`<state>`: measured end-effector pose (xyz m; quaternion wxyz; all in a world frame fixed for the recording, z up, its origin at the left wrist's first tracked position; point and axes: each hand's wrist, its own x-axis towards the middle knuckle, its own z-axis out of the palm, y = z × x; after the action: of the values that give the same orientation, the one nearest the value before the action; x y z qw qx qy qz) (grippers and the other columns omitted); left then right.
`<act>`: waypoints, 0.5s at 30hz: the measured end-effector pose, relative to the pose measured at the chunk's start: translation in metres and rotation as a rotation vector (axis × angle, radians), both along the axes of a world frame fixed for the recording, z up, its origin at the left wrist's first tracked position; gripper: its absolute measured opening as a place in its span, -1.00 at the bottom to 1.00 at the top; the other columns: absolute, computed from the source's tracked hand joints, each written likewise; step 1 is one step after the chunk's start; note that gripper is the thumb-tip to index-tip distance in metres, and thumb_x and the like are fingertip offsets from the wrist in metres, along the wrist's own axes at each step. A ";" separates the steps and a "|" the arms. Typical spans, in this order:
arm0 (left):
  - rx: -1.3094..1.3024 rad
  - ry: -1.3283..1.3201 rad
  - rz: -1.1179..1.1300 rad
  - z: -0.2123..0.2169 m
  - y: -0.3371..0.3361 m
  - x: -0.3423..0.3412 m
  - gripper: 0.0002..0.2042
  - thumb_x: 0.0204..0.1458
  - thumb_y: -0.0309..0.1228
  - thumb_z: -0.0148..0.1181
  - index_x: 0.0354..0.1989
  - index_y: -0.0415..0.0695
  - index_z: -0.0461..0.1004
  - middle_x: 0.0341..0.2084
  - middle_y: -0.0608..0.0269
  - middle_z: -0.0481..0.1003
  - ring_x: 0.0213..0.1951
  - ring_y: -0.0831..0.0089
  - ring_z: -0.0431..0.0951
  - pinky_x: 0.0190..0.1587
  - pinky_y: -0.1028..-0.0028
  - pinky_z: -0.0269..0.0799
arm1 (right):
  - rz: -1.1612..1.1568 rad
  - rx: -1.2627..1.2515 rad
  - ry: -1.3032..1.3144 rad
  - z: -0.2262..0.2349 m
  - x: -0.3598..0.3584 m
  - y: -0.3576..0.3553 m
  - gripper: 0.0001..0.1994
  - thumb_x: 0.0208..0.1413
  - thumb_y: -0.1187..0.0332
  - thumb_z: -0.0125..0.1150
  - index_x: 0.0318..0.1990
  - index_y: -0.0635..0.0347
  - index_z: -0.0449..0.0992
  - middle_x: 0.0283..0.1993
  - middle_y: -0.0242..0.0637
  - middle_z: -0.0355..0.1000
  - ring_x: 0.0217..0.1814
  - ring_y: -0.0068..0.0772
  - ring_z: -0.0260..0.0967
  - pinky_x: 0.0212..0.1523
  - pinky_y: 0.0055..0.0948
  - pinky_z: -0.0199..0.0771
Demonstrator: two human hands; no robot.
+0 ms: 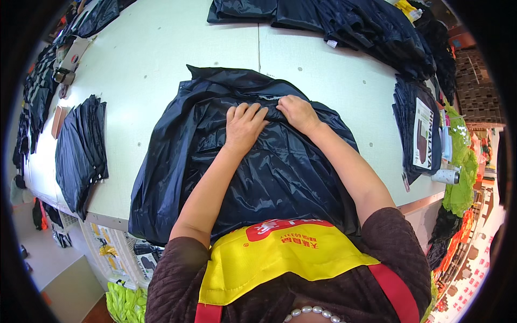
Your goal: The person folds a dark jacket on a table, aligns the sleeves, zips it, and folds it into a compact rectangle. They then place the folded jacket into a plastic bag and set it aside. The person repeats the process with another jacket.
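on the desk [140, 59], i judge the dark fabric [274, 164] light, slippery, best held by folds; right hand [298, 113] pinches it, left hand [245, 128] curled, grip unclear.

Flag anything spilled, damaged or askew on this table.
Nothing spilled or damaged stands out. The glossy dark-navy fabric piece on the pale flat tabletop is rumpled but being handled, so hardly odd.

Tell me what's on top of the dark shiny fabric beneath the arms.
The left hand and right hand are on the dark shiny fabric. The patches beneath them are covered, and the yellow apron hides part of the fabric's near edge.
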<state>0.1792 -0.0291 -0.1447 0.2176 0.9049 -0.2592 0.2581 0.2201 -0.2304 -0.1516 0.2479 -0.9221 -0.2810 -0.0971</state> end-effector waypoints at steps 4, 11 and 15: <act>-0.084 0.082 -0.030 -0.009 0.003 0.012 -0.74 -0.11 -0.43 0.20 -0.17 0.01 0.52 -0.19 0.38 0.49 -0.11 0.34 0.37 -0.05 0.32 0.12 | 0.022 0.019 0.086 0.004 0.009 -0.001 -0.88 0.03 0.35 0.15 -0.39 0.18 0.39 -0.40 -0.20 0.38 -0.30 -0.12 0.38 -0.35 -0.28 0.43; -0.145 0.270 -0.025 -0.007 -0.007 0.037 -0.91 0.02 -0.49 0.03 -0.37 -0.02 0.47 -0.31 0.37 0.46 -0.10 0.30 0.36 -0.09 0.30 0.11 | 0.196 -0.047 -0.197 0.042 0.067 0.040 -0.88 0.00 0.36 0.11 -0.31 0.14 0.47 -0.39 -0.23 0.41 -0.26 -0.16 0.40 -0.26 -0.26 0.45; -0.106 0.326 -0.110 0.000 0.003 0.032 -0.82 -0.02 -0.41 0.13 -0.21 -0.04 0.50 -0.19 0.29 0.46 0.04 0.29 0.32 0.03 0.28 0.10 | 0.149 -0.178 0.059 0.011 0.090 0.044 -0.87 0.04 0.35 0.06 -0.31 0.16 0.48 -0.33 -0.19 0.44 -0.17 -0.15 0.39 -0.20 -0.27 0.44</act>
<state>0.2113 -0.0260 -0.1447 0.3179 0.9065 -0.2556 0.1088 0.3103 -0.1869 -0.1403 0.1799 -0.9193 -0.3490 -0.0258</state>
